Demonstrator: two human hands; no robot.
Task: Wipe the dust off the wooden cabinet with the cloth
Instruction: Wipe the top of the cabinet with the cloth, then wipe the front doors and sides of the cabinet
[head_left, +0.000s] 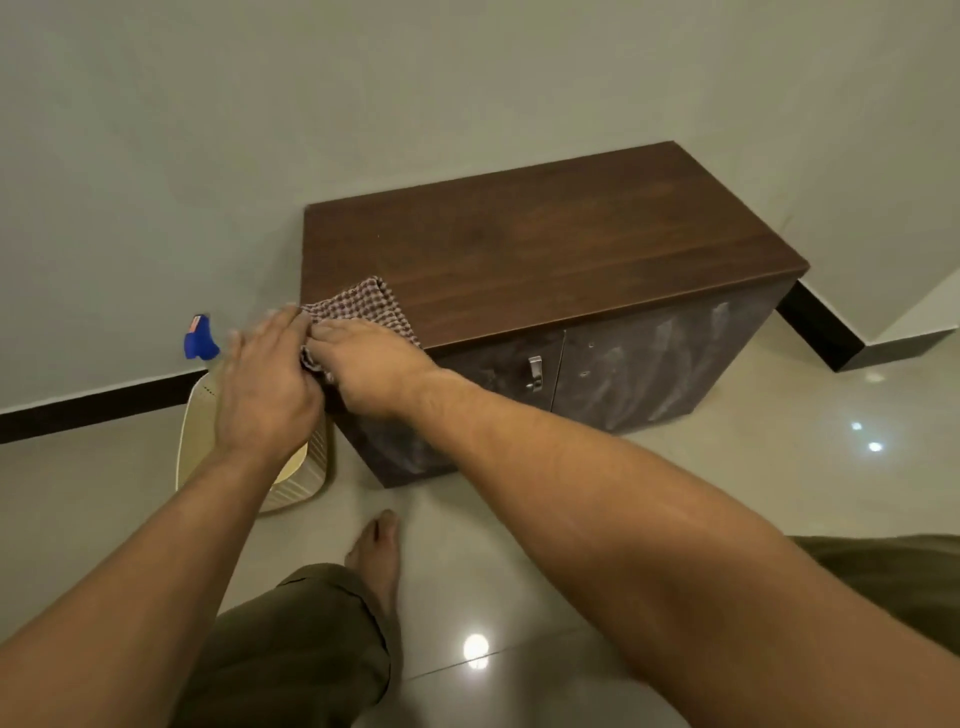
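The right hand (369, 366) pinches the cloth (366, 306) at the near-left corner of the cabinet (545, 244), left hand (267, 382) flat beside it (blurred); the top's length runs rightward.

Beyond and right of the grip on the cloth (363, 306), bare cabinet top (545, 249) is stretching away; just left of it, a spray bottle (200, 340), a basket (197, 426) and the wall (130, 208) are crowding in.

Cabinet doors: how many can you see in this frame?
2. The left door carries the handle; the right door sits beside it, streaked with dust. None seems hidden.
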